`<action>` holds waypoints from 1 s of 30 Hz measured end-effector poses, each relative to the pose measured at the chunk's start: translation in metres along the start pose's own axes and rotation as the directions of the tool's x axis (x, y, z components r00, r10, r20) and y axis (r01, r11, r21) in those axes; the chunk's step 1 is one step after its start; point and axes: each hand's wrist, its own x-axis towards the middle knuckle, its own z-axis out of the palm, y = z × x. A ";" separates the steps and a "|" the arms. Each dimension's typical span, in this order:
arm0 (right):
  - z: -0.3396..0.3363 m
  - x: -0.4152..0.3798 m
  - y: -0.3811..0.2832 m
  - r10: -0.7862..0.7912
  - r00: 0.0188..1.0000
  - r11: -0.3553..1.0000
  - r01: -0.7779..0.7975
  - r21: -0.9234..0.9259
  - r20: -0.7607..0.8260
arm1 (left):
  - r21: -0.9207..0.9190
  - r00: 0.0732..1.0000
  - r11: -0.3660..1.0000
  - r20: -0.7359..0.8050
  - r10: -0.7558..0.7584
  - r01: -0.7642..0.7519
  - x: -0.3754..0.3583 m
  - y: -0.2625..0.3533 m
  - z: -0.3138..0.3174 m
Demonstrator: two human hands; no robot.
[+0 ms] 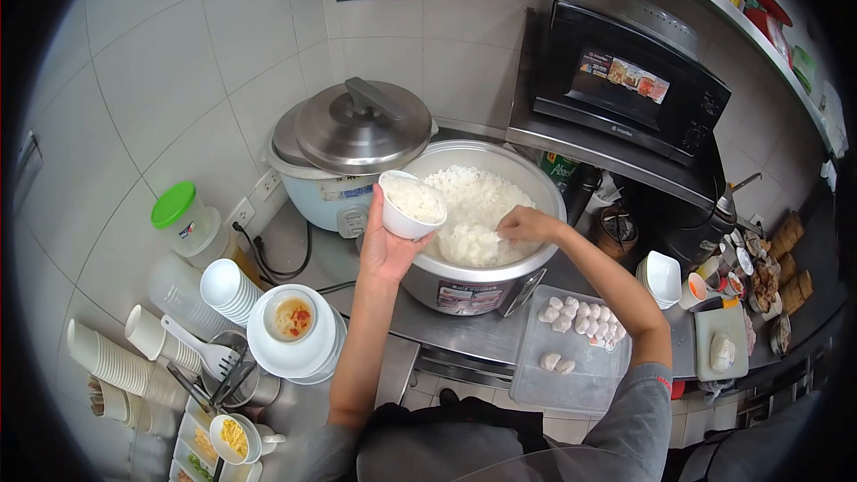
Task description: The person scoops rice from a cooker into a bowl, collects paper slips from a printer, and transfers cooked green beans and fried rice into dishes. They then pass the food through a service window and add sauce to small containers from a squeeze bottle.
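My left hand [390, 245] is wrapped around a small white bowl [412, 225], tilted a little and filled with cooked white rice [411, 196]. It is held over the near left rim of a large open rice cooker [460, 290]. Inside the cooker lies a heap of white rice [478, 192]. My right hand [527, 225] reaches over the cooker's right side, down at the rice, with its fingers closed. A pale shape in front of those fingers blends with the rice, and I cannot make out what they hold.
A second, lidded rice cooker [326, 192] stands behind on the left. To the right are a black oven [625, 80] and a tray of white balls [536, 366]. Stacked bowls [229, 290], plates [326, 357], paper cups [112, 357] and a slotted white spoon [210, 355] crowd the left counter.
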 end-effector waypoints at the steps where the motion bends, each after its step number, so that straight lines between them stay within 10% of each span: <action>1: -0.009 0.001 0.001 0.004 1.000 0.996 -0.007 0.093 0.031 | 0.027 1.000 1.000 0.011 0.003 -0.003 0.001 -0.001 -0.002; 8: -0.051 -0.018 -0.056 -0.010 0.932 1.000 0.005 -0.014 -0.362 | 0.002 0.997 0.997 0.024 -0.077 0.077 0.022 -0.043 0.000; 16: 0.038 -0.053 -0.102 -0.430 0.642 0.828 0.000 -0.561 -0.635 | -0.052 0.993 0.992 0.013 -0.117 0.117 0.057 -0.057 0.014; 30: -0.009 -0.051 -0.098 -0.519 0.652 0.826 0.217 -0.519 -0.553 | -0.018 0.995 0.995 0.003 -0.096 0.096 0.042 -0.046 0.005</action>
